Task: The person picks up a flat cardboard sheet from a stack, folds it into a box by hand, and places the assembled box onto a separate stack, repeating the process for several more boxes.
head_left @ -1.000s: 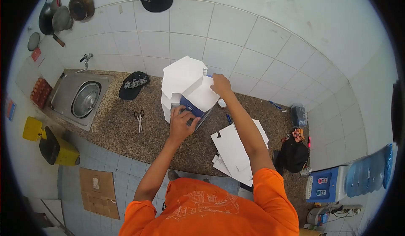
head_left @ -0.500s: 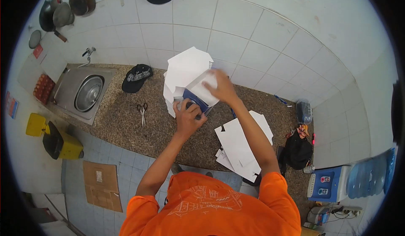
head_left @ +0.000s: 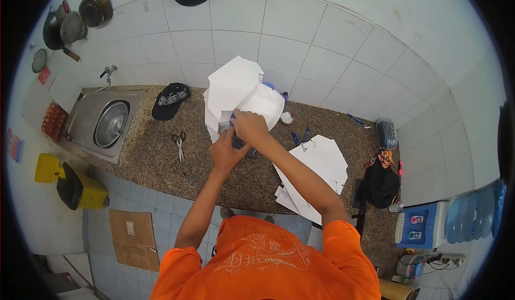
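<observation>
Both hands meet over the front edge of a stack of white sheets on the speckled counter. My left hand has its fingers closed around a small dark blue and grey object, mostly covered by the hands. Its exact shape cannot be made out. From the right, my right hand presses its closed fingers on the upper part of that object, touching the left fingertips. Just behind it lies a white rounded piece. Cut white sheets rest under and beside my right forearm.
Scissors and a black cap lie left of the stack, with a sink beyond. Blue pens, a small round container, a black bag and a water dispenser are on the right.
My right hand has come down and left onto the object at my left hand. The white piece it held now lies on the stack. The view has shifted slightly.
</observation>
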Demonstrator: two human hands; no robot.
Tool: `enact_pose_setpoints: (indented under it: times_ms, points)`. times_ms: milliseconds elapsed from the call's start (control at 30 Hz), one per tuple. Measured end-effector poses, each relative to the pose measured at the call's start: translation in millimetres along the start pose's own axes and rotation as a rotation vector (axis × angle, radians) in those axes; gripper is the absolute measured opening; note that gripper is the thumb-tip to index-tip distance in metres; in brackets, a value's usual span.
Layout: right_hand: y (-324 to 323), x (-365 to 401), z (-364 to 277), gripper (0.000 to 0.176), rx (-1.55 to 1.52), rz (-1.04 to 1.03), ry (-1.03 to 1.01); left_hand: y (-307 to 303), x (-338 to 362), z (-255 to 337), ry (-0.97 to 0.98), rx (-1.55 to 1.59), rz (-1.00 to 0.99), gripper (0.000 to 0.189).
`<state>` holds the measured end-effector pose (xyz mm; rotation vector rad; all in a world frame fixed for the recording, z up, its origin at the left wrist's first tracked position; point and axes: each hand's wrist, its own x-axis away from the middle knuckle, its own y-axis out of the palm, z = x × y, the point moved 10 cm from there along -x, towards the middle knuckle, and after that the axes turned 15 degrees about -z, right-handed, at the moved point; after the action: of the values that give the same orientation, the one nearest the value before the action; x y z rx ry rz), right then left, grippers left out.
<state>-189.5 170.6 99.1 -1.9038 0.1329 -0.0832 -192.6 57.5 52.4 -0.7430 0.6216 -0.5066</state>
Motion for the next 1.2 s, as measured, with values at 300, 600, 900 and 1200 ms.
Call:
enact_pose_setpoints:
  times_ms: [300, 600, 900, 1200]
  points:
    - [32, -6, -15, 0.022, 0.064, -0.073, -0.082, 12, 8, -21, -0.113, 0.13, 0.056, 0.084]
    - [16, -7, 17, 0.034, -0.104, -0.06, 0.069, 12, 15, 1, 0.025, 0.339, 0.088, 0.08]
    - [1, -74, 179, 0.034, -0.116, -0.001, 0.225, 22, 8, 70, 0.394, -0.124, 0.011, 0.04]
    - [-19, 19, 203, 0.037, -0.684, 0.871, 0.088, 33, 13, 64, 0.386, -0.203, -0.051, 0.03]
